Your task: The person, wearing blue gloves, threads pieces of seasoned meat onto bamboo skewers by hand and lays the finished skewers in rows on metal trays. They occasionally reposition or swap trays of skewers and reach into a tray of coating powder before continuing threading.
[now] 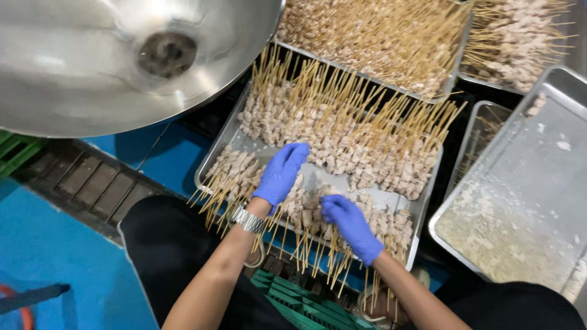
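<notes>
Both gloved hands, left hand (282,172) and right hand (350,225), fingers together, flat atop near-row skewers (306,211) in tray (235,131).

Both gloves (281,173) blue. Wristwatch (247,219) silver. Skewer sticks (342,91) pale tan; meat cubes (367,156) beige-pink. Trays (241,143) dull steel grey. Floor (43,250) bright blue, lower left of frame. Crate (299,302) green, bottom centre. Trousers (165,244) black.

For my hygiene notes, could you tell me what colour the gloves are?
Both gloves, left hand and right hand, are blue, seen in the head view.
</notes>
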